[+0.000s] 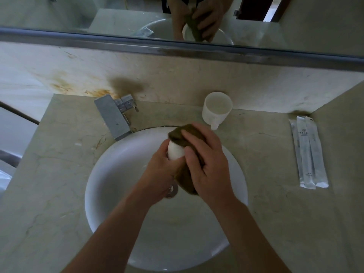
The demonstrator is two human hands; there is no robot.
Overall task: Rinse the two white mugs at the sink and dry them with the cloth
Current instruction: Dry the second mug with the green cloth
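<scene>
Over the round white sink (110,194), my left hand (159,172) grips a white mug (175,152) from the left. My right hand (206,164) presses a brown cloth (181,137) over the mug's top and right side, and the cloth hangs down below my palm. Most of this mug is hidden by hands and cloth. The second white mug (217,109) stands upright on the counter behind the sink, handle toward me, apart from both hands.
A square metal faucet (114,117) juts over the sink's back left rim. Two wrapped toiletry packets (309,152) lie on the beige stone counter (59,174) at the right. A mirror (118,14) runs along the back wall.
</scene>
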